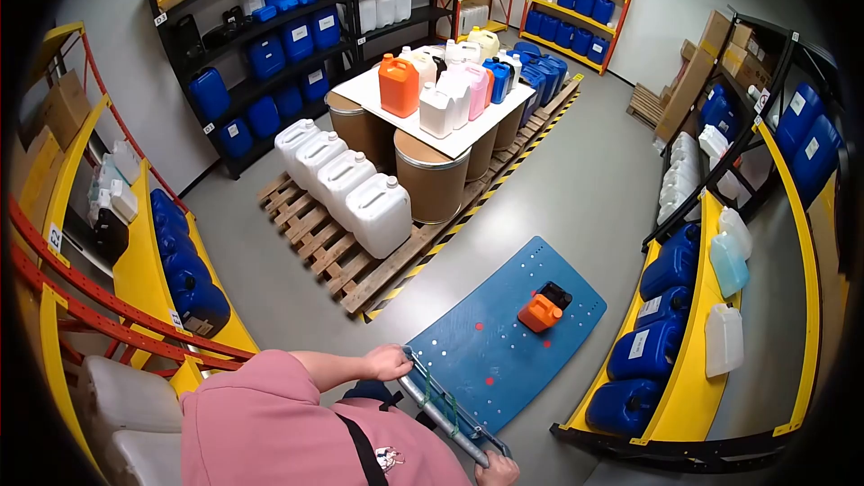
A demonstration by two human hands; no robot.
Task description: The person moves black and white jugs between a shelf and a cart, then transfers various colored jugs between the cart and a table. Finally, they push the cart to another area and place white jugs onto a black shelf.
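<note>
My left hand (390,363) is wrapped round one end of the metal push handle (441,409) of a blue platform cart (459,342). At the handle's other end my right hand (498,470) is closed on the same bar, near the bottom edge of the view. Green cord hangs along the handle between my hands. On the cart's deck an orange jerry can (540,313) stands beside a black jerry can (555,293), which it partly hides. Both cans are out of reach of my hands, toward the far right part of the deck.
Ahead, a wooden pallet (337,256) carries white jerry cans (376,216) and brown drums (432,178) under a white board with several cans. Striped tape edges it. Yellow-beamed shelving with blue cans (646,351) flanks the right; another rack (135,243) flanks the left.
</note>
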